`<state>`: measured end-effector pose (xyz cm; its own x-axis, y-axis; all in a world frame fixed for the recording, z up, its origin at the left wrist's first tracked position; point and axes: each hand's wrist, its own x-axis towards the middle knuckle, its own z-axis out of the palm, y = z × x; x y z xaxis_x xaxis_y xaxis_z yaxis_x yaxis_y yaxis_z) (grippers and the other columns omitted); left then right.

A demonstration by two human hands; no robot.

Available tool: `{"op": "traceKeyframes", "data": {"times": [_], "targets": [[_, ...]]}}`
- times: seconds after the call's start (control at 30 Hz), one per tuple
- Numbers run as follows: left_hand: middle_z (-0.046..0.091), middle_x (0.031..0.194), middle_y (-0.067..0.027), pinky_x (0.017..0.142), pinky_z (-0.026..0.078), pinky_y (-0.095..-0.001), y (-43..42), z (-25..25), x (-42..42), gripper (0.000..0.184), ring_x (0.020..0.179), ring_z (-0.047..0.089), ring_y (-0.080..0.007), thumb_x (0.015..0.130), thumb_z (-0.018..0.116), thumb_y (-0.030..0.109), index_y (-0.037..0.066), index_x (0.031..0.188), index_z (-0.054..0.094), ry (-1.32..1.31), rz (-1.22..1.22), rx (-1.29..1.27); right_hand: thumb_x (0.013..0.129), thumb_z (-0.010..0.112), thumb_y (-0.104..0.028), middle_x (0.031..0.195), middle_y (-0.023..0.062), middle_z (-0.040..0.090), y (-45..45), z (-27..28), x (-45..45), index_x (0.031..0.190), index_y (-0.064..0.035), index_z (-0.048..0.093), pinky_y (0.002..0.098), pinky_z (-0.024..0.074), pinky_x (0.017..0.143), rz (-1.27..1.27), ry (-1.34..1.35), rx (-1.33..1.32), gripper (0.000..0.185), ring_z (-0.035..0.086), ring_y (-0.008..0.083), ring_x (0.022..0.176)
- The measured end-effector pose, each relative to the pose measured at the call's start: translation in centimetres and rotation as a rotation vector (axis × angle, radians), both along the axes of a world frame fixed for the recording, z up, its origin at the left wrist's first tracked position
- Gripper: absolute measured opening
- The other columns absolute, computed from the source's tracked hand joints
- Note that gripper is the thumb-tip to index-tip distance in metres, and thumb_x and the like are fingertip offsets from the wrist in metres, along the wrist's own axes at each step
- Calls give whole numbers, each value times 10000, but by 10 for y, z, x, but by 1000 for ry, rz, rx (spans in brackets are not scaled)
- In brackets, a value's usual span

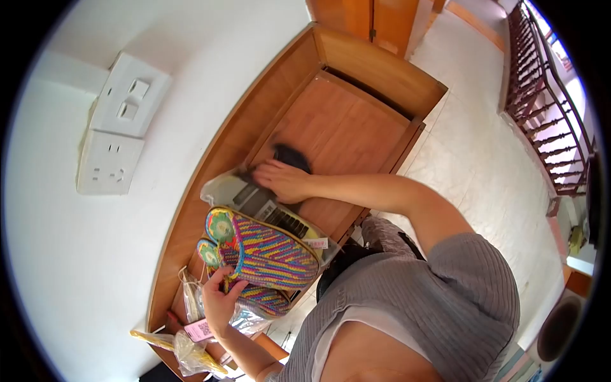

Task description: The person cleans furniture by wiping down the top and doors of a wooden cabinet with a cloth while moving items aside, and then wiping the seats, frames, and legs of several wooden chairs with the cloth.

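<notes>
Got left hand [219, 296] up against a pair of multicoloured crocheted slippers [273, 248], down at the lower slipper's edge. Thumb and forefinger partly spread, remaining fingers mostly hidden. Definitely touching; can't tell from this angle if gripping or just resting.

Slippers on the wooden unit [356, 121], left of middle in view, one overlapping the other. Striped in purple, yellow, blue and orange, with a round green-and-cream patch at the wall-side end of each. Upper slipper lying partly over a clear plastic bag [218, 189], just beyond.

Inside the bag: greyish contents, a printed label, a row of dark ridges. Also a small pink-and-white sticker [316, 243] at the end nearest the body.

Got right hand [283, 183] over the bag's far edge, palm down, fingers bent and close together, pointing toward the wall [178, 114]. Right beside it, a dark object [293, 156], too blurred to identify. Can't tell if holding that, the bag or nothing.

Near the left wrist, a pink card with a QR code [199, 330]. Past that, at the unit's lower end, some yellowish plastic packaging [191, 353]. On the wall, a switch plate [130, 95] directly above a socket plate [109, 163]. Over to the right, pale tiled floor [458, 153] and dark railing [547, 114], well apart from the hands
</notes>
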<state>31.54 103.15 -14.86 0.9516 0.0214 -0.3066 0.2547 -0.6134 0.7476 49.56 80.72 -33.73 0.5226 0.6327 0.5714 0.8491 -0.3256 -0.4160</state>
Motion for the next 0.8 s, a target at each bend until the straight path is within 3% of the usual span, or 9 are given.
{"op": "traceKeyframes", "data": {"times": [0.13, 0.27, 0.33, 0.43, 0.5, 0.57, 0.63, 0.7, 0.8], "targets": [[590, 733, 8, 598, 412, -185, 5, -6, 2, 277, 660, 496, -37, 698, 740, 23, -24, 923, 586, 20, -4, -34, 701, 580, -114, 1023, 159, 577, -103, 58, 75, 811, 3, 598, 459, 345, 903, -482, 417, -121, 161, 460, 296, 1081], [575, 726, 12, 581, 395, -179, 8, -10, 0, 276, 637, 467, -35, 701, 740, 23, -22, 926, 587, -10, 5, -63, 753, 575, -164, 1232, 253, 419, -82, -7, 146, 1091, 112, 461, 482, 244, 1001, -1447, 116, 191, 450, 347, 376, 1174], [573, 734, 6, 579, 398, -186, 9, -8, 3, 275, 642, 470, -39, 699, 740, 23, -26, 925, 590, -3, -16, -21, 772, 578, -207, 1287, 320, 314, -34, -3, 111, 1179, 141, 359, 499, 203, 1027, -1233, 360, 178, 578, 280, 442, 1205], [575, 746, 5, 589, 406, -189, 14, -5, 7, 276, 652, 475, -40, 696, 742, 20, -32, 922, 592, 9, -75, 13, 651, 648, -173, 1204, 206, 453, -77, -7, 18, 1122, 11, 481, 453, 344, 944, -251, -5, -62, 533, 417, 368, 1114], [575, 758, 5, 600, 409, -190, 12, -5, 8, 282, 668, 479, -43, 693, 742, 13, -34, 926, 590, 5, -69, -13, 689, 634, -209, 1173, 198, 486, -131, 11, 5, 1076, -23, 528, 456, 369, 923, -52, -43, -139, 442, 435, 350, 1119], [577, 766, 2, 608, 413, -193, 11, -4, 7, 284, 680, 484, -47, 693, 740, 9, -36, 928, 588, 0, -50, -18, 694, 666, -198, 1220, 196, 456, -177, 21, 50, 1190, -5, 464, 463, 400, 897, -450, 127, -258, 569, 394, 353, 1178], [583, 794, -16, 642, 423, -202, 7, 2, 9, 300, 716, 501, -60, 690, 735, -7, -43, 948, 588, 4, -57, 4, 755, 637, -249, 1218, 219, 447, -173, 33, 83, 1189, 25, 450, 460, 355, 945, -859, 355, 82, 547, 398, 376, 1160], [588, 809, -25, 659, 428, -205, 9, 0, 8, 311, 734, 511, -66, 685, 735, -17, -50, 956, 586, -5, -65, 10, 783, 610, -293, 1201, 251, 441, -116, 5, 112, 1173, 47, 438, 467, 307, 969, -1222, 89, 111, 546, 388, 405, 1143], [601, 821, -35, 670, 434, -210, 10, 0, 13, 301, 751, 528, -79, 680, 722, -44, -60, 948, 586, -119, -111, -107, 785, 569, -269, 1221, 217, 449, -91, 0, 58, 1085, 2, 509, 473, 296, 952, -647, 63, -45, 409, 397, 360, 1116]]}}
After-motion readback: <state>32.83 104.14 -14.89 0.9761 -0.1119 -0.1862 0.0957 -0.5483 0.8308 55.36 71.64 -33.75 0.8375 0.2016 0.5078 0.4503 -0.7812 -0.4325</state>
